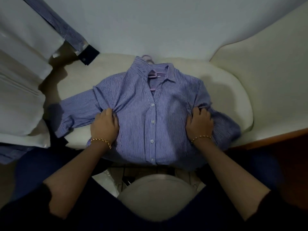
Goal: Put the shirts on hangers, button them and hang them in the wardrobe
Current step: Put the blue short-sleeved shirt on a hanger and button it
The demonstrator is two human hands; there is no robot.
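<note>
Shirt (pixel 136 130) finely striped, bunched under fingers (pixel 108 112).

A gold bead bracelet (pixel 101 141) circles each wrist, the second bracelet (pixel 201 138) alike, above bare forearms and dark pushed-up sleeves (pixel 25 205).

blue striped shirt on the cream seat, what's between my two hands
Head view: between the left hand and right hand lies only the front of the blue-and-white striped shirt, its buttoned placket with small white buttons running down the middle.
</note>
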